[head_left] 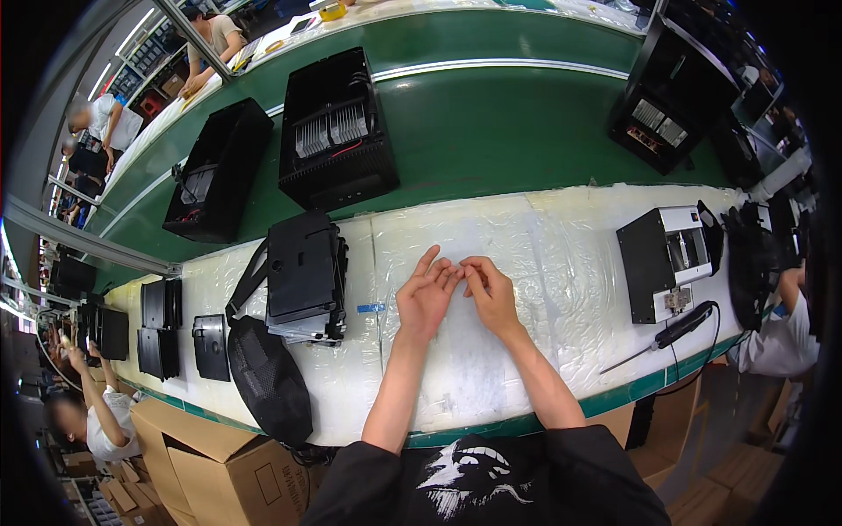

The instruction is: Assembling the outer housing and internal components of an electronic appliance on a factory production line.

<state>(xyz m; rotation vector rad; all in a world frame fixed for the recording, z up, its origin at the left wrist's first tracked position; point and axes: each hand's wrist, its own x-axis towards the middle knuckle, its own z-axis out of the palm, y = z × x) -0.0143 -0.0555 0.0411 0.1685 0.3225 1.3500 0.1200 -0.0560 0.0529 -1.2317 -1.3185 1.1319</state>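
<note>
On the green conveyor surface (491, 123), a black rectangular case with silver finned metal parts inside (338, 180) lies beside a narrower black rectangular case (232, 145), and a 3rd case, also black with silver fins (667, 92), stands well apart at the right. A black-and-silver boxy device (645, 263) sits near a slim black corded screwdriver with a long metal shaft (684, 326). At lower left, a brown cardboard box (241, 482) stands near a person in a white top (107, 430).

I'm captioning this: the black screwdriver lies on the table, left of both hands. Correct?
Not quite: the head view shows the black screwdriver lying on the table, to the right of both the left hand and the right hand.
</note>
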